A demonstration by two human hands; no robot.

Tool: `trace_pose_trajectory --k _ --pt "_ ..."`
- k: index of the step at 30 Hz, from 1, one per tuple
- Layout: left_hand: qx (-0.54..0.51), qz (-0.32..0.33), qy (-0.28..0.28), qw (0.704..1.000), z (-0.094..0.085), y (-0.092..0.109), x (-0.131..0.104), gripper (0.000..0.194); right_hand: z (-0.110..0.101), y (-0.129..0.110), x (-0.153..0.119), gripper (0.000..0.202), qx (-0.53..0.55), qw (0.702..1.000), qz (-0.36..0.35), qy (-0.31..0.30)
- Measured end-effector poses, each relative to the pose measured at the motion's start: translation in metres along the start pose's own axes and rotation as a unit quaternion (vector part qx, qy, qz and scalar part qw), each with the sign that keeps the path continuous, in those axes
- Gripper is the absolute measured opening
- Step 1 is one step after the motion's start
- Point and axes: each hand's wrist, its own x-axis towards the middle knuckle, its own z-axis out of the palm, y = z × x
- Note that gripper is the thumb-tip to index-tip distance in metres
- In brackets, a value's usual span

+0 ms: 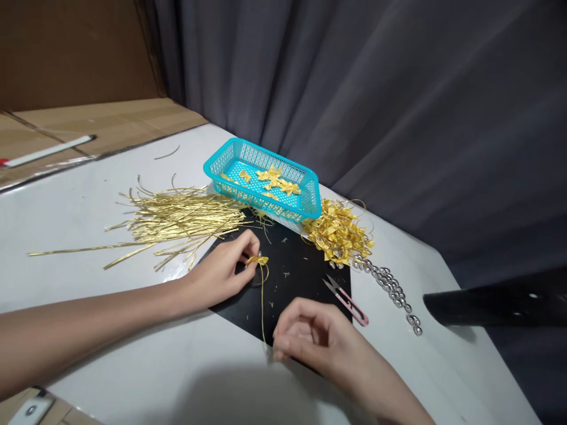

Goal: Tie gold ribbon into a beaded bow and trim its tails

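The left hand [228, 267] pinched a small gold bow [263, 260] between thumb and fingertips, just above a black mat [292, 265]. From the bow a thin gold cord [262, 304] looped and ran down toward the right hand [310, 333]. That hand was half curled, its fingertips close to the cord's lower end; whether they gripped it could not be told.

Pink-handled snips [348, 300] lay at the mat's right edge, blades apart, with small yellow scraps scattered on the black surface. Beyond the left hand, a loose bundle of gold cords [177, 217] spread over the white tabletop [146, 360]. At the mat's far edge stood a turquoise basket [266, 200] holding several yellow bows [273, 176]. Right of the basket was a heap of yellow bows with cords [339, 232], and from it silvery beads [390, 286] trailed toward a dark cylindrical object [478, 301]. A grey curtain [354, 88] hung behind.
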Motion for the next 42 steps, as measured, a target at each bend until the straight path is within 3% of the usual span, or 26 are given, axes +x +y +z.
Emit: trace_pose_trajectory --k 2,4,7,10,15,19,22,31,37,40,42 --pt "0.009 0.015 -0.010 1.000 0.001 0.003 -0.002 0.014 -0.009 0.001 0.005 0.009 -0.124 0.988 -0.047 0.073" --pt "0.012 0.026 -0.024 0.999 0.002 0.005 -0.006 0.014 -0.015 0.005 0.011 0.010 -0.240 0.958 -0.086 0.133" --pt "-0.002 0.041 -0.032 0.999 0.005 0.007 -0.011 0.013 -0.016 0.012 0.018 0.011 -0.354 0.909 -0.135 0.173" --pt "-0.052 0.047 -0.025 0.997 0.008 0.011 -0.015 0.013 -0.009 0.014 0.019 0.011 -0.373 0.873 -0.225 0.222" --pt "-0.212 0.001 -0.014 0.977 0.010 0.024 -0.020 0.013 0.015 0.011 0.006 0.016 -0.340 0.807 -0.396 0.278" --pt "-0.291 -0.024 -0.036 0.956 0.008 0.034 -0.024 0.015 0.026 0.010 -0.003 0.025 -0.356 0.783 -0.404 0.312" --pt "-0.300 -0.021 -0.050 0.952 0.006 0.036 -0.028 0.016 0.027 0.010 -0.006 0.023 -0.370 0.773 -0.409 0.315" --pt "-0.322 0.000 -0.049 0.946 0.005 0.034 -0.031 0.017 0.024 0.015 -0.006 0.026 -0.447 0.701 -0.459 0.314" --pt "-0.310 -0.007 -0.032 0.950 0.005 0.035 -0.028 0.020 0.033 0.018 -0.005 0.032 -0.456 0.716 -0.426 0.313" --pt "-0.283 -0.001 -0.013 0.959 0.006 0.036 -0.027 0.019 0.034 0.016 -0.007 0.030 -0.448 0.703 -0.428 0.348" --pt "-0.250 0.010 -0.003 0.968 0.006 0.036 -0.027 0.019 0.032 0.014 -0.007 0.023 -0.420 0.716 -0.414 0.374"
